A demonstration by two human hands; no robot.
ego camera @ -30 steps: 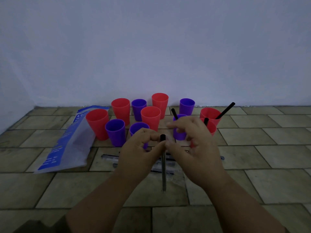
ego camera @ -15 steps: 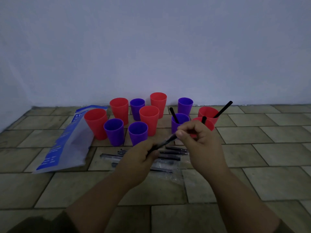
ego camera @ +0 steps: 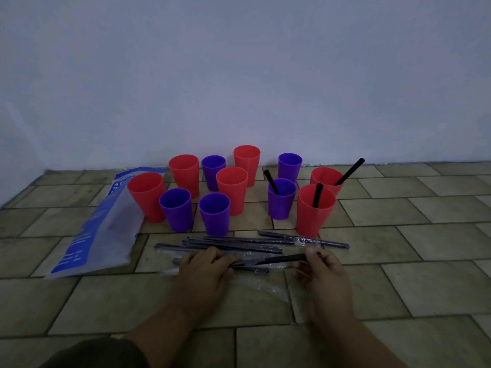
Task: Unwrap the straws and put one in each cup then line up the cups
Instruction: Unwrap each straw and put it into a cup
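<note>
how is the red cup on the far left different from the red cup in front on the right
The far-left red cup shows no straw; the front-right red cup holds a black straw. The far-left red cup stands beside the blue-printed bag; the front-right red cup stands just behind the wrapped straws. Both are red, upright and on the tiled floor.

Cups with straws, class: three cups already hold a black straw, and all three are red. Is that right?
Not quite. Three cups hold a black straw, but only two are red, the front red cup and the back red cup; the third is a purple cup. The head view shows it.
</note>
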